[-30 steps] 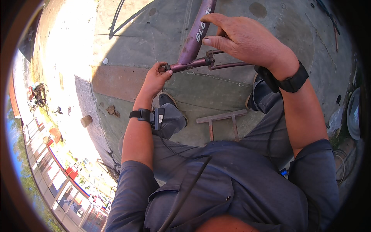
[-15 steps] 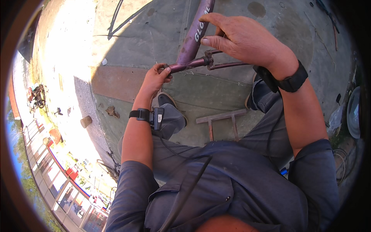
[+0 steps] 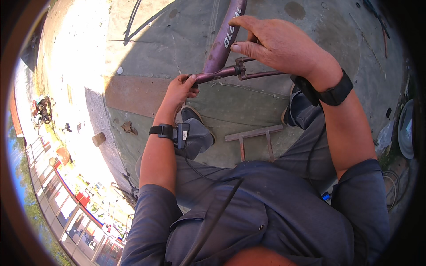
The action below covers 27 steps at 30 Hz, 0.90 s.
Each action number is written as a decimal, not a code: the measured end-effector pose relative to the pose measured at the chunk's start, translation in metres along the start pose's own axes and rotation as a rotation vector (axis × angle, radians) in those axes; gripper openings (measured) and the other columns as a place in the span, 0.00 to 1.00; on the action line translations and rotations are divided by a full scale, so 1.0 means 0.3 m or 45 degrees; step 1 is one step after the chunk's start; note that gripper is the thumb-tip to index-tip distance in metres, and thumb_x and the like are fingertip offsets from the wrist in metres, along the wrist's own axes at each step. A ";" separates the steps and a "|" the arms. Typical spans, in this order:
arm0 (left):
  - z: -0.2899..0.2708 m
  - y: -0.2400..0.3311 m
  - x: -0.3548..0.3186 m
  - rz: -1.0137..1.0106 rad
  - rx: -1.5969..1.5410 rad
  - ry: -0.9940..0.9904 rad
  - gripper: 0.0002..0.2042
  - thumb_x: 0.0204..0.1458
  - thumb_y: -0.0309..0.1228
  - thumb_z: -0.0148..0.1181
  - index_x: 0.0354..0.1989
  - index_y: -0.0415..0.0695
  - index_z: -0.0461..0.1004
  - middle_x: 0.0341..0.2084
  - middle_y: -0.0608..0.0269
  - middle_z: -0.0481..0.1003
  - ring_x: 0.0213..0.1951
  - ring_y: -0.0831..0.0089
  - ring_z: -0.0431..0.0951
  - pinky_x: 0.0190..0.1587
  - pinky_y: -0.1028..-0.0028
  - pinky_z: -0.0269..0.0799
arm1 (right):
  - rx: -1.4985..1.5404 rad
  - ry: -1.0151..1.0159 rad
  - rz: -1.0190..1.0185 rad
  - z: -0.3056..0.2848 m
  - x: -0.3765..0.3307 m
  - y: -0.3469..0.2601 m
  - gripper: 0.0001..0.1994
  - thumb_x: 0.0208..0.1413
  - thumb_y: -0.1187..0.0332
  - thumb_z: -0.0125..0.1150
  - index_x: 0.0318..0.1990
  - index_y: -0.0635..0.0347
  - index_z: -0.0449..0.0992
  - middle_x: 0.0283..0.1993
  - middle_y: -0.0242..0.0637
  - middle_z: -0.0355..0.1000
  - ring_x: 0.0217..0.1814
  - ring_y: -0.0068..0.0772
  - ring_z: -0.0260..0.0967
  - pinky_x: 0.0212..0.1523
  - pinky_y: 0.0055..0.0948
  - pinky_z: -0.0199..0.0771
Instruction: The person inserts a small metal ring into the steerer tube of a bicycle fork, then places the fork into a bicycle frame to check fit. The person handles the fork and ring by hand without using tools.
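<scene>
The tube [image 3: 221, 74], pointing right, slightly up, is pinched at its left end by the left hand [image 3: 180, 88]; any hold by the right hand [image 3: 286, 46] is hidden.

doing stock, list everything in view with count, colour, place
bicycle frame: 1, purple, top centre
rail with two legs: 1, brownish, centre
panel: 1, reddish brown, left of frame
block: 1, brown, left
basin: 1, pale grey, right edge
plastic bag: 1, translucent, beside basin
building: 1, pale, lower left
distant clutter: uncountable, mixed colours, left
shirt: 1, dark blue-grey, bottom centre
wrist straps: 2, black, one per arm
shoes: 2, dark, below frame
left hand: 1, bare, at frame's left end
right hand: 1, bare, above frame's tube
</scene>
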<state>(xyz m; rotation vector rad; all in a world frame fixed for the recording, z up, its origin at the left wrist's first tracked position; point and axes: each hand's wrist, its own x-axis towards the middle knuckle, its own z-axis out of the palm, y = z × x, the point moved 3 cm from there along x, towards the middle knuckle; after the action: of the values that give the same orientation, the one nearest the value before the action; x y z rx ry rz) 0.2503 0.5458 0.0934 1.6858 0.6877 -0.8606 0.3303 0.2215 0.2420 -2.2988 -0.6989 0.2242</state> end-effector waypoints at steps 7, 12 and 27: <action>0.010 -0.006 -0.005 0.482 0.109 -0.038 0.25 0.64 0.33 0.65 0.63 0.31 0.66 0.44 0.57 0.79 0.44 0.71 0.81 0.50 0.71 0.78 | 0.000 0.021 -0.007 0.003 -0.001 0.003 0.26 0.67 0.49 0.59 0.64 0.57 0.70 0.32 0.44 0.77 0.35 0.50 0.75 0.35 0.45 0.71; 0.007 0.015 -0.030 0.253 0.084 0.021 0.28 0.63 0.37 0.66 0.64 0.31 0.66 0.44 0.56 0.79 0.44 0.71 0.81 0.49 0.71 0.78 | -0.001 0.015 0.001 0.003 0.001 0.005 0.26 0.67 0.49 0.58 0.64 0.57 0.70 0.33 0.44 0.78 0.36 0.51 0.76 0.36 0.45 0.71; 0.009 0.019 -0.018 0.505 0.134 -0.054 0.23 0.64 0.33 0.64 0.61 0.31 0.67 0.47 0.53 0.77 0.38 0.73 0.81 0.42 0.75 0.79 | 0.031 -0.022 0.050 -0.012 0.011 -0.007 0.27 0.64 0.49 0.60 0.59 0.63 0.74 0.35 0.50 0.80 0.40 0.56 0.78 0.40 0.49 0.74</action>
<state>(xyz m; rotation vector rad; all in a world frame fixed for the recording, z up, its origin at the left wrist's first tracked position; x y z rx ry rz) 0.2512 0.5416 0.1004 1.8116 0.2660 -0.6546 0.3335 0.2226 0.2462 -2.2912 -0.6563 0.2694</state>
